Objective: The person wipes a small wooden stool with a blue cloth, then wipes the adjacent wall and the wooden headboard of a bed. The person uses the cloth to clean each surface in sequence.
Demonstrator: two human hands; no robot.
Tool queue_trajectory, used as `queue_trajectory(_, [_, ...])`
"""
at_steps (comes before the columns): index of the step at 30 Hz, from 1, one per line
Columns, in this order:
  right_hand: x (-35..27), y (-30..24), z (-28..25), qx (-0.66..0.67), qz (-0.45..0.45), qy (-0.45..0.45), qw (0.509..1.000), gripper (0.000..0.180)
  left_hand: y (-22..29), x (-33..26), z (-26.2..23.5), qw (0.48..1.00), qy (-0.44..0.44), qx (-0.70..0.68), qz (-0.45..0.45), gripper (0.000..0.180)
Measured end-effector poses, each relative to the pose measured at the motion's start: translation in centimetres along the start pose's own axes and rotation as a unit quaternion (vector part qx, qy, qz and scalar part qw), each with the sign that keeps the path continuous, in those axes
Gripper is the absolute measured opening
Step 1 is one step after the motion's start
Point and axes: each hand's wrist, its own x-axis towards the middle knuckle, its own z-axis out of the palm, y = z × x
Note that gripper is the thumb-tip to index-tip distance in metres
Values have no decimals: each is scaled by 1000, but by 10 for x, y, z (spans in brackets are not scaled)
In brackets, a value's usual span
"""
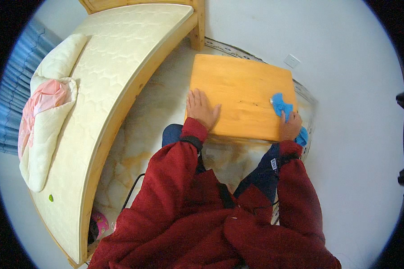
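Note:
In front of me stands a low wooden table (pixel 238 89) with a yellow-orange top and a few dark marks near its middle. My left hand (pixel 202 108) lies flat on its near left part, fingers stretched out, holding nothing. Over at the right side, my right hand (pixel 291 126) is closed on a blue cloth (pixel 281 104). Part of the cloth spreads on the tabletop beyond the fingers, and more blue fabric hangs past the table's right edge. A small white tag shows on the cloth.
A bed with a bare cream mattress (pixel 121 49) runs along the left. On it lie a folded white quilt (pixel 54 125), pink fabric (pixel 49 96) and a small green object (pixel 51 197). A blue curtain (pixel 18 85) hangs behind. The wall (pixel 354 134) stands close on the right.

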Motion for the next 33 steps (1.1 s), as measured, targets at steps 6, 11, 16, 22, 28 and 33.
queue_trajectory(6, [-10, -28, -9, -12, -29, -11, 999, 43, 1, -1, -2, 1000, 7, -1, 5, 79])
queue_trajectory(11, [-13, -74, -19, 75, -79, -128, 986, 53, 1, -1, -2, 1000, 13, 5, 9, 78])
queue_trajectory(16, [-16, -123, -20, 145, -146, -180, 962, 56, -3, 0, 3, 1000, 23, 7, 18, 77])
queue_trajectory(22, [-2, -139, -17, 190, -185, -179, 947, 55, -6, -1, 5, 999, 22, 16, 25, 77])
queue_trajectory(28, [12, -127, -2, 183, -167, -199, 948, 57, -4, -2, 6, 1000, 27, 3, 15, 78])
queue_trajectory(33, [17, -82, 5, 115, -90, -188, 971, 59, -3, -1, 4, 1000, 8, -23, 4, 81])
